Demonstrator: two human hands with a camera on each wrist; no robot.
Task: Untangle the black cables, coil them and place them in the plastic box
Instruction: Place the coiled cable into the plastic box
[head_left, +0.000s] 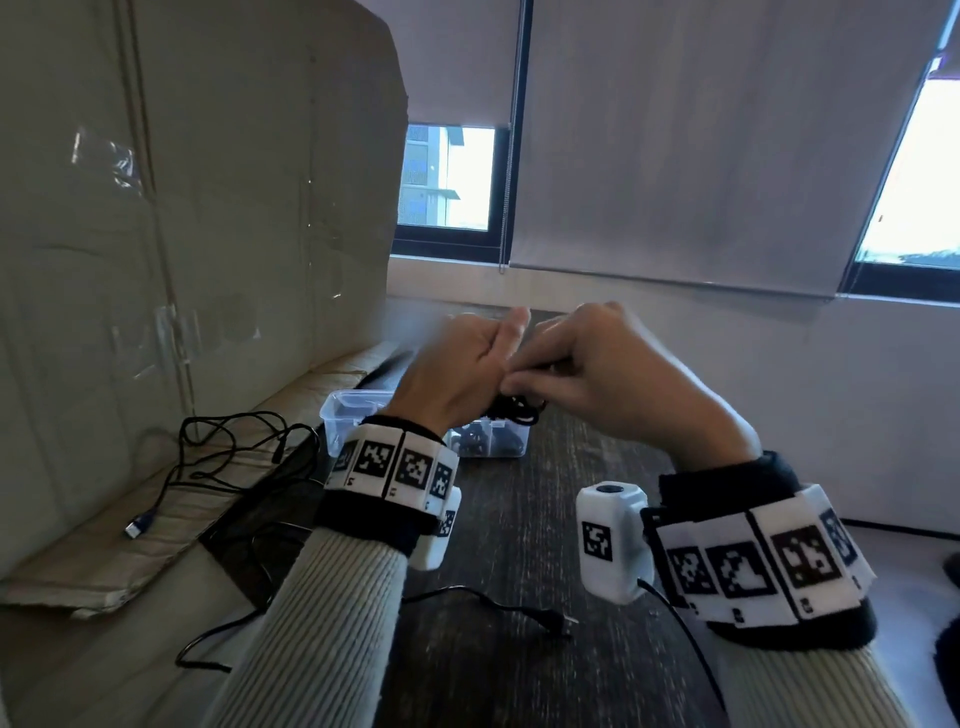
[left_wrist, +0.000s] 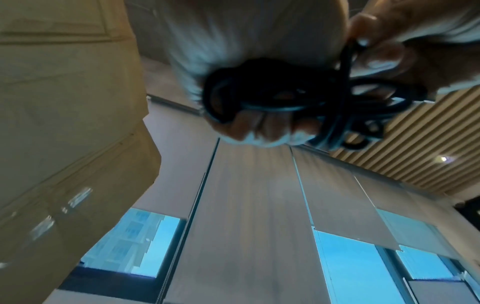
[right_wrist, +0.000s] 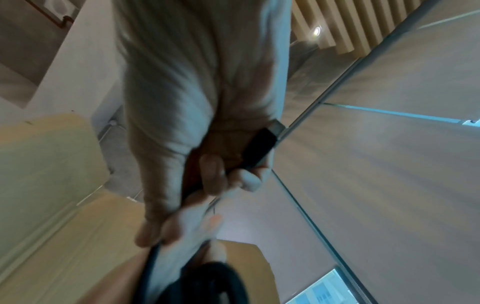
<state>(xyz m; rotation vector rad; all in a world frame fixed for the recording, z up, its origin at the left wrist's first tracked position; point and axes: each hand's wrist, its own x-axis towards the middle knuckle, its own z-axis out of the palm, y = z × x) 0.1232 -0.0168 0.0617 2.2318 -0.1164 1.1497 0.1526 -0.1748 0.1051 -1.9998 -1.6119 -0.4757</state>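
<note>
Black coiled cable sits gripped in our left hand; our right hand pinches its plug end above the plastic box.

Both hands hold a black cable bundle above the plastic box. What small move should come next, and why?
Probably the right hand should wrap or tuck the plug end it pinches into the coil that the left hand grips. The coil looks nearly wound, but this end is still free. The plastic box lies just below, ready for it.
</note>
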